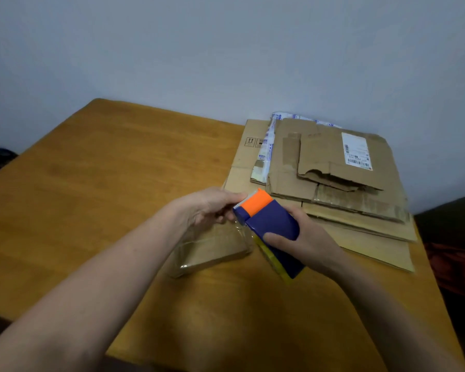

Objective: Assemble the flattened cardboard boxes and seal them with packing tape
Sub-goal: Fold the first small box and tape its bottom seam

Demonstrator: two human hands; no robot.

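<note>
My right hand (304, 244) grips a blue tape dispenser (271, 224) with an orange guard at its toothed end, held above the wooden table (105, 183). My left hand (212, 205) pinches at the cutter end, where clear tape comes off the roll. Below both hands lies a small cardboard box (212, 248), its top glossy with clear tape. A stack of flattened cardboard boxes (333, 178) lies at the back right, the top one carrying a white shipping label.
The table meets a pale wall at the back. Bare wood stretches to the left and front of the small box. Dark shapes lie past the table's left and right edges.
</note>
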